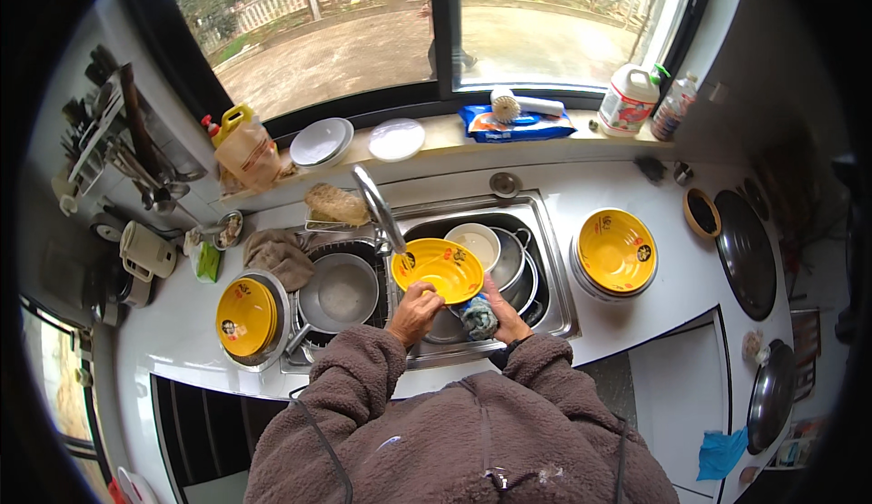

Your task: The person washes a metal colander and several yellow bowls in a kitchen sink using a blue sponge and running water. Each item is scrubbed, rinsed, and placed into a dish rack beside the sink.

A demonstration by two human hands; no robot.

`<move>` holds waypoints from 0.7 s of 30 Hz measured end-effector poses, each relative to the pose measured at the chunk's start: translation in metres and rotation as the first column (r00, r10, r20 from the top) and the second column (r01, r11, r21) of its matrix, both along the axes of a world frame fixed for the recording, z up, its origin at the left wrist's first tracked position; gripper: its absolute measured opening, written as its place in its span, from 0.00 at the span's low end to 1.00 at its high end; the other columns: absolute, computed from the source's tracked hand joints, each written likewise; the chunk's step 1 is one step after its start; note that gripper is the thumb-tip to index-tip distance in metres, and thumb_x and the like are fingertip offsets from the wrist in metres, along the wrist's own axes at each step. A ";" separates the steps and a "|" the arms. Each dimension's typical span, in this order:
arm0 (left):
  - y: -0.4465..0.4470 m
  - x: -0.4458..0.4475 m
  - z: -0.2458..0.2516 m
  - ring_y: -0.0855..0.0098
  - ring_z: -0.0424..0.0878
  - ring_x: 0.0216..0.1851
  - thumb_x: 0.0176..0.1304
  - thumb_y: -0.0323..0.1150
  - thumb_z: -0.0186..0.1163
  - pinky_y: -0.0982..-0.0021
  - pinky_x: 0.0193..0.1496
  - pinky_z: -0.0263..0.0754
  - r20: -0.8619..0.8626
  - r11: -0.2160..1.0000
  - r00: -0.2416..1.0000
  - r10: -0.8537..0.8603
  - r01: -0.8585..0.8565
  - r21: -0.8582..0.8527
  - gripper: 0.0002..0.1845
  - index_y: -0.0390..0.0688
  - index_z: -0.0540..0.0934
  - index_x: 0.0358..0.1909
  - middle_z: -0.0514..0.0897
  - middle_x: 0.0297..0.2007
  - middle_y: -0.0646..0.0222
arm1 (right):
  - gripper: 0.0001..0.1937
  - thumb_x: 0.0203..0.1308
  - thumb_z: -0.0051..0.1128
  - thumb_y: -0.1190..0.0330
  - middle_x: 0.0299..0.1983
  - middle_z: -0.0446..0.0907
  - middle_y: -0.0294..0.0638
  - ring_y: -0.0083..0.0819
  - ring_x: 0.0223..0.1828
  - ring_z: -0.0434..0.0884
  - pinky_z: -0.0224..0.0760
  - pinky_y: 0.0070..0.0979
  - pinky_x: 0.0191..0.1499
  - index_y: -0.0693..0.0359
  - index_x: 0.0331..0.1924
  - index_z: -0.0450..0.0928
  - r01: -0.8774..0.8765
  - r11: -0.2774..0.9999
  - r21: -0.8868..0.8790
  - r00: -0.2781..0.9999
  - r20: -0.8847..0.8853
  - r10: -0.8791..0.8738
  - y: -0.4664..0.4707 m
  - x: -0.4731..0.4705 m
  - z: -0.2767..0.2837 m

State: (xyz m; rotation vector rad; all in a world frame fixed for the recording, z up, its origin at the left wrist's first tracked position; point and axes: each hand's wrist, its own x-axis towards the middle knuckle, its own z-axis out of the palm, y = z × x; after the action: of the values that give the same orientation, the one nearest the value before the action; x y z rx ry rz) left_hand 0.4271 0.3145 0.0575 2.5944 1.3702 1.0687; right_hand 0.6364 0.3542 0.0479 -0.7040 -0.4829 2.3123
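Observation:
Over the right basin of the steel sink, my left hand (415, 313) grips the near rim of a yellow patterned bowl (438, 267), tilted below the faucet (377, 208). My right hand (503, 311) holds a wadded grey-green cloth (479, 317) against the bowl's lower right side. Beneath it, a white bowl (475, 245) and metal pots (507, 265) fill the right basin. A grey pan (338, 293) with a handle lies over the left basin. Yellow bowls (245, 317) are stacked in a metal basin on the left counter; another yellow bowl (616, 250) tops a stack at right.
A brown rag (278, 259) lies left of the sink, near a wire rack with a sponge-like block (337, 205). On the window ledge are white plates (321, 142), a blue packet (516, 126) and a white jug (627, 101). Dark lids (744, 255) lie at far right.

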 end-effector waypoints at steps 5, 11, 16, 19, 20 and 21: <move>-0.017 -0.014 -0.010 0.62 0.74 0.52 0.51 0.33 0.69 0.56 0.60 0.64 -0.097 0.998 0.995 0.019 -0.024 -0.050 0.12 0.45 0.82 0.37 0.82 0.38 0.67 | 0.16 0.59 0.55 0.72 0.40 0.82 0.40 0.27 0.36 0.83 0.74 0.20 0.39 0.70 0.50 0.74 0.041 0.980 0.196 0.867 0.480 -0.132 -0.006 -0.025 -0.018; -0.040 -0.035 -0.016 0.54 0.64 0.63 0.54 0.43 0.69 0.54 0.66 0.57 0.232 0.881 0.861 0.453 -0.392 -0.266 0.33 0.46 0.71 0.61 0.72 0.58 0.56 | 0.17 0.56 0.54 0.72 0.38 0.81 0.38 0.22 0.33 0.79 0.71 0.19 0.38 0.71 0.49 0.77 0.086 0.938 0.336 0.763 0.583 -0.279 -0.002 -0.039 -0.027; -0.026 -0.065 -0.041 0.59 0.76 0.57 0.64 0.36 0.59 0.61 0.61 0.71 0.650 0.578 -0.040 0.759 0.500 -0.645 0.33 0.38 0.59 0.67 0.73 0.59 0.53 | 0.20 0.56 0.51 0.75 0.42 0.81 0.41 0.24 0.38 0.81 0.72 0.19 0.43 0.72 0.54 0.73 -0.045 0.938 0.342 0.794 0.582 -0.174 0.003 -0.032 -0.007; -0.021 -0.072 -0.042 0.58 0.76 0.58 0.61 0.33 0.54 0.56 0.62 0.70 0.604 0.496 -0.147 0.783 0.733 -0.465 0.28 0.37 0.62 0.63 0.75 0.57 0.54 | 0.20 0.57 0.51 0.75 0.44 0.82 0.42 0.26 0.39 0.82 0.75 0.19 0.44 0.71 0.54 0.73 -0.097 0.946 0.310 0.821 0.563 -0.100 0.006 -0.032 0.000; -0.019 -0.071 -0.040 0.58 0.76 0.58 0.60 0.32 0.52 0.54 0.62 0.70 0.583 0.484 -0.172 0.794 0.758 -0.436 0.28 0.37 0.63 0.62 0.76 0.57 0.55 | 0.20 0.57 0.51 0.75 0.44 0.82 0.42 0.26 0.39 0.83 0.75 0.20 0.44 0.71 0.55 0.72 -0.096 0.950 0.298 0.839 0.538 -0.084 0.008 -0.032 0.001; -0.018 -0.068 -0.036 0.58 0.76 0.58 0.59 0.32 0.51 0.54 0.62 0.70 0.594 0.494 -0.165 0.788 0.744 -0.449 0.28 0.37 0.63 0.62 0.76 0.57 0.55 | 0.20 0.58 0.51 0.74 0.44 0.82 0.42 0.26 0.39 0.83 0.75 0.20 0.44 0.71 0.55 0.72 -0.084 0.962 0.260 0.842 0.535 -0.071 0.010 -0.033 0.003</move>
State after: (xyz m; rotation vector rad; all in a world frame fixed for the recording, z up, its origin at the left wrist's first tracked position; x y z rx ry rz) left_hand 0.3588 0.2964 0.0212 0.1319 0.7989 1.2096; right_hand 0.6037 0.3639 0.0506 -1.2186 -1.0417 1.9678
